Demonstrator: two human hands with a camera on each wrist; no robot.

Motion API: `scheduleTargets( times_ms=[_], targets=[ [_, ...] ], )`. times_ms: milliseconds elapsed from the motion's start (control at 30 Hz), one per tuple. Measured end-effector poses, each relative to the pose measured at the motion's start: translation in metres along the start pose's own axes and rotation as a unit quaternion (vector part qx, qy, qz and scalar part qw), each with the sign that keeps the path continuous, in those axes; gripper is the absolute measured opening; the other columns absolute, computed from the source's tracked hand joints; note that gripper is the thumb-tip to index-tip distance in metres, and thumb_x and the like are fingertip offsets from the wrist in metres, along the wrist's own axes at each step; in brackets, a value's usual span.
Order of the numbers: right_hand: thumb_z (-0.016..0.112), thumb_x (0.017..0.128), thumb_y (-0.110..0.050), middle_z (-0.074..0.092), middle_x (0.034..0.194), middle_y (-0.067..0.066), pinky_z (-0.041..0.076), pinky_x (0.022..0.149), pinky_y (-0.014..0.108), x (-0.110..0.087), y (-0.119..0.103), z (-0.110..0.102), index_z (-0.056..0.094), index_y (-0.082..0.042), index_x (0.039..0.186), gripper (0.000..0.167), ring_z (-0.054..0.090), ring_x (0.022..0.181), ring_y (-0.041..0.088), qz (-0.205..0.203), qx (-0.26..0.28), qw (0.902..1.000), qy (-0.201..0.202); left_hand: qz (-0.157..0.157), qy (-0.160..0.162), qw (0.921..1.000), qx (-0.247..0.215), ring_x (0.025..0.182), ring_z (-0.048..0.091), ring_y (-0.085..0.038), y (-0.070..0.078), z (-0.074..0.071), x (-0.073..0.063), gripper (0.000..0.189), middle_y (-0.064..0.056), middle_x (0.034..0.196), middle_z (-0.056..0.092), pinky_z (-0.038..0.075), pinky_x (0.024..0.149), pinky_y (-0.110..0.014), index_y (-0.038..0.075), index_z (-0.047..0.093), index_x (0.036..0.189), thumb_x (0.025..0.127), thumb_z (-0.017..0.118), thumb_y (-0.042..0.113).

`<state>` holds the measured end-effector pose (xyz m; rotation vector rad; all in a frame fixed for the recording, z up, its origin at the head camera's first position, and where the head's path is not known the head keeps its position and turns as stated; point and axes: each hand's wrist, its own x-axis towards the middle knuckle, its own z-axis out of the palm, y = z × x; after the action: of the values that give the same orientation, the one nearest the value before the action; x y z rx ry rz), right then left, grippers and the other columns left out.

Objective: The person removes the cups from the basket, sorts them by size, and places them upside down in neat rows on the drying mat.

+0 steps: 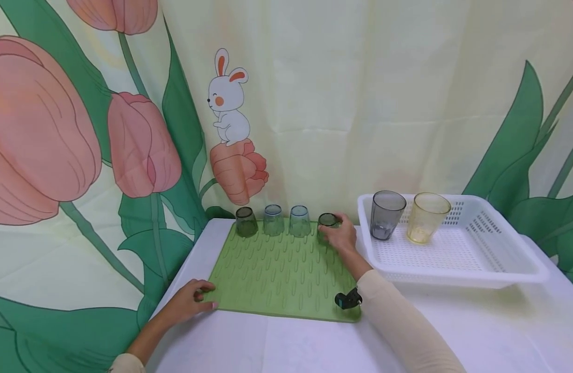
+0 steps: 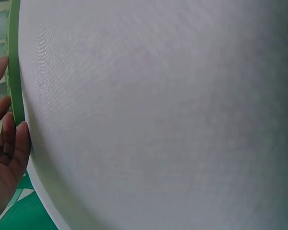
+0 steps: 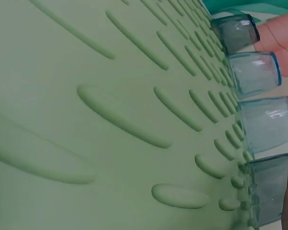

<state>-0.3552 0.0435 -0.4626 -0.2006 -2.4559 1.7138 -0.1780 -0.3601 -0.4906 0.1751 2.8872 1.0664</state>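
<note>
My right hand [image 1: 342, 235] grips a dark grey glass [image 1: 327, 220] at the back right of a green ridged mat [image 1: 286, 274]. This glass [image 3: 273, 189] has its end against the mat in the right wrist view, with a fingertip on its side. To its left stand two bluish glasses, one [image 1: 299, 221] beside the other [image 1: 273, 220], then another dark glass [image 1: 246, 223]. These look upside down, narrow ends up. My left hand [image 1: 188, 300] rests at the mat's front left corner, fingers loosely bent; its fingertips touch the mat edge [image 2: 15, 62] in the left wrist view.
On the right stands a white perforated basket [image 1: 500, 274]. Inside it, toward the left, are an upright grey glass [image 1: 387, 215] and an upright yellow glass [image 1: 427, 217]. A white cloth [image 1: 267, 344] covers the table. Behind hangs a curtain [image 1: 361, 103] printed with tulips and a rabbit.
</note>
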Motion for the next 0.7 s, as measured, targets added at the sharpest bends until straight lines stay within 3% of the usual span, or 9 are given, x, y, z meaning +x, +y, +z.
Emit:
scheduleTargets(
  times_ms=[100,233,700],
  targets=[
    [0.081,0.082,-0.021,0.062,0.129,0.018,0.050,0.059,0.023,0.003,0.002,0.000,0.050,-0.011,0.141,0.068,0.066,0.056,0.008,-0.001,0.013,0.9999,-0.001,-0.009,0.000,1.0000,-0.001,0.090,0.054,-0.017,0.001,0.000,0.000,0.047,-0.009,0.109,0.061,0.047,0.073,-0.025,0.001,0.066,0.119,0.082,0.083,0.024],
    [0.081,0.082,-0.019,0.057,0.136,0.017,0.049,0.052,0.020,0.006,0.003,0.001,0.049,-0.009,0.142,0.068,0.062,0.053,0.004,-0.005,0.032,0.9995,-0.004,-0.018,0.003,0.9998,-0.001,0.091,0.055,-0.017,0.002,0.000,0.001,0.047,-0.008,0.109,0.061,0.048,0.073,-0.026,0.002,0.066,0.120,0.083,0.083,0.023],
    [0.079,0.085,-0.022,0.051,0.145,0.014,0.049,0.056,0.019,0.017,0.007,0.005,0.047,-0.008,0.144,0.068,0.063,0.056,0.004,-0.025,0.027,0.9993,-0.011,-0.028,0.016,0.9995,0.006,0.086,0.052,-0.016,0.002,0.002,0.003,0.044,-0.009,0.106,0.062,0.046,0.070,-0.025,0.002,0.067,0.120,0.083,0.082,0.020]
  ],
)
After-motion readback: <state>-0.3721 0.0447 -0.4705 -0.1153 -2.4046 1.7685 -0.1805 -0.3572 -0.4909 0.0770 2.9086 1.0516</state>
